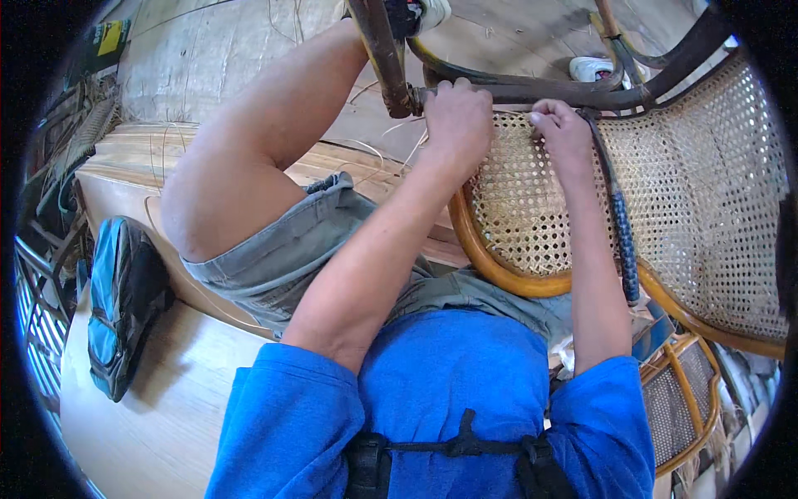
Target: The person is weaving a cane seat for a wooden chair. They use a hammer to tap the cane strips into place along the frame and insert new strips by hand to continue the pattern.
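Observation:
A rattan chair lies tilted across my lap, its cane webbing [519, 204] facing up inside a curved orange-brown rim [532, 288]. My left hand [460, 121] is closed over the dark frame rail [540, 93] at the far edge, beside a dark chair leg [384, 58]. To its right, my right hand [565, 137] rests at the webbing's far edge with thumb and fingers curled together. Whatever sits between those fingertips is too small to make out. Just right of that hand, a dark curved arm piece with wrapped binding [622, 229] crosses the webbing.
A black and teal bag [116, 308] lies on a pale wooden board [199, 399] at the left. Another cane-panelled rattan piece [682, 399] is at the lower right. Loose cane strands [366, 148] lie beyond my leg, and a white shoe [590, 69] shows behind the frame.

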{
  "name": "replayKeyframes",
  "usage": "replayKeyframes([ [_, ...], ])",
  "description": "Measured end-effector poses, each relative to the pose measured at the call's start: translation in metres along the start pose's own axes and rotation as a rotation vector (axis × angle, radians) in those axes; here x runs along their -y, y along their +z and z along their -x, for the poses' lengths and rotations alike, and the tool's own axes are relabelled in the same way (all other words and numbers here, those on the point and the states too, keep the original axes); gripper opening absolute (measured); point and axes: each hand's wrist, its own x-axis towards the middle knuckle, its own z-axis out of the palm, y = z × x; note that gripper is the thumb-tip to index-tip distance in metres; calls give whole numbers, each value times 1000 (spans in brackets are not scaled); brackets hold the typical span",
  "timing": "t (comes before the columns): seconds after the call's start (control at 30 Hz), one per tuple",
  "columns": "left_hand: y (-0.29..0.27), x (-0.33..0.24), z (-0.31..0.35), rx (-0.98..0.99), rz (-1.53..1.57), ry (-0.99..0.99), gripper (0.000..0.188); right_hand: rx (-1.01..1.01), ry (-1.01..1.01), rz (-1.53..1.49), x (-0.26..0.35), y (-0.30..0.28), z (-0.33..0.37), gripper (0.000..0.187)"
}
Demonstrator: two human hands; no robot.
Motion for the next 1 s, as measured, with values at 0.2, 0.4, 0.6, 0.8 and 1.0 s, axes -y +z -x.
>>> replayKeyframes([
  [0.2,9,2,-2,-89,96,-25,17,-24,-70,294,-16,8,-18,17],
  [0.4,16,6,-13,-38,52,-54,18,-49,-108,397,-13,14,-23,18],
  [0.6,17,6,-14,-50,48,-79,17,-47,-71,467,-5,19,-19,18],
  [0.8,22,9,-15,-77,101,-64,19,-108,-284,655,-15,23,-16,18],
  [1.0,20,11,-14,-122,108,-41,18,-101,-241,660,-10,25,-12,16],
])
